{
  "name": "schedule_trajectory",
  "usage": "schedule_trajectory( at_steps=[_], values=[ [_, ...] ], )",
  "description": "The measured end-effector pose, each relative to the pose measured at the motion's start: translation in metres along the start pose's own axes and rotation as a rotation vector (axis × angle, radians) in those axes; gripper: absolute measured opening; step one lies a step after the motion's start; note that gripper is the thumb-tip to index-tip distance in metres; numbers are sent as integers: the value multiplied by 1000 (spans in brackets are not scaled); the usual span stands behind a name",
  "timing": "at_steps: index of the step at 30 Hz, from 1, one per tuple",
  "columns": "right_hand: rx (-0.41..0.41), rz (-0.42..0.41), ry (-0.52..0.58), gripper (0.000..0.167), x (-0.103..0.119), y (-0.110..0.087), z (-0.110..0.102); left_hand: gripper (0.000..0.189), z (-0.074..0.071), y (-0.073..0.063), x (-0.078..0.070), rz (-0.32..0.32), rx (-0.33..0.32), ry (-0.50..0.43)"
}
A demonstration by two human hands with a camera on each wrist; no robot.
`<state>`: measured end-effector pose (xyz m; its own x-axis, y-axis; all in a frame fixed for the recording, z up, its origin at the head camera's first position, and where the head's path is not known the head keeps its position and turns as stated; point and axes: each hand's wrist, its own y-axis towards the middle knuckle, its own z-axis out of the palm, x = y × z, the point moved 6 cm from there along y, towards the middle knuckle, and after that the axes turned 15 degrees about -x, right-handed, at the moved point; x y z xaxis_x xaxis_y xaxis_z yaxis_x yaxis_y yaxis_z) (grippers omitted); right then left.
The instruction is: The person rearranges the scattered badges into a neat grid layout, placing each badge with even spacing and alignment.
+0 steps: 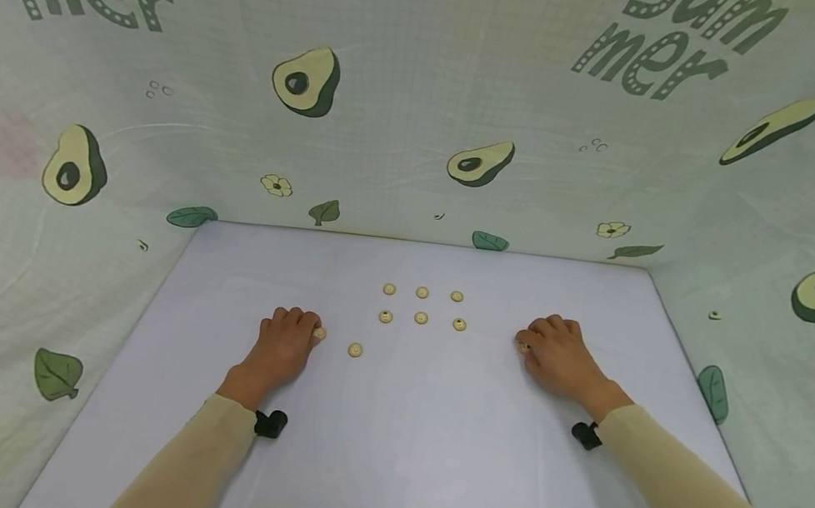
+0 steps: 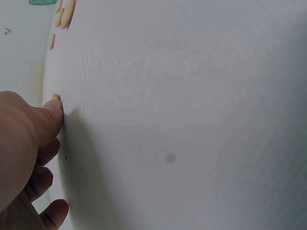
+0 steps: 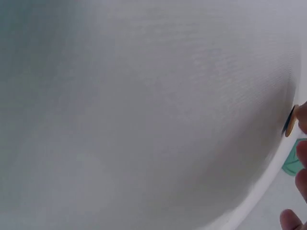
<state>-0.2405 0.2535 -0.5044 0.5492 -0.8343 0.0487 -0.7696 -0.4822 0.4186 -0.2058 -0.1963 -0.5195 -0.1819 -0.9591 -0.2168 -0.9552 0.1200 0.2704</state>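
Note:
My left hand [image 1: 281, 350] is low over the left part of the white table, pinching a small round beige button [image 1: 320, 333] at its thumb side. In the left wrist view, only a sliver of that button [image 2: 56, 97] shows past the thumb tip. On the right, my right hand [image 1: 561, 362] pinches another button [image 1: 523, 347] with its fingertips. The right wrist view shows this button [image 3: 291, 122] tilted on edge close to the surface, dark along one side. Nearest to the left hand, a loose button [image 1: 354, 350] lies flat to its right.
Between the hands and farther back, several buttons lie in two rows of three, with one button [image 1: 420, 317] in the middle of the nearer row. The white table [image 1: 400, 454] ends at an upright printed cloth [image 1: 391, 135] at the back and sides.

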Motion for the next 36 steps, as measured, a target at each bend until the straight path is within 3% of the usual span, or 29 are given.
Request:
schedule_trajectory(
  at_steps=[7, 17, 24, 29, 36],
  values=[
    [6, 93, -71, 28, -5, -1, 0, 22, 1, 0, 1, -2, 0, 0],
    [-14, -29, 5, 15, 2, -1, 2, 23, -1, -1, 1, -13, 3, -7],
    [5, -8, -22, 24, -7, -3, 1, 22, 0, -1, 0, -4, -2, 2],
    [-21, -33, -15, 21, -7, -3, 2, 24, 1, -1, 2, -6, 3, -3],
    [12, -43, -45, 29, -7, -3, 3, 16, 0, 0, 1, -3, 6, -34]
  ],
)
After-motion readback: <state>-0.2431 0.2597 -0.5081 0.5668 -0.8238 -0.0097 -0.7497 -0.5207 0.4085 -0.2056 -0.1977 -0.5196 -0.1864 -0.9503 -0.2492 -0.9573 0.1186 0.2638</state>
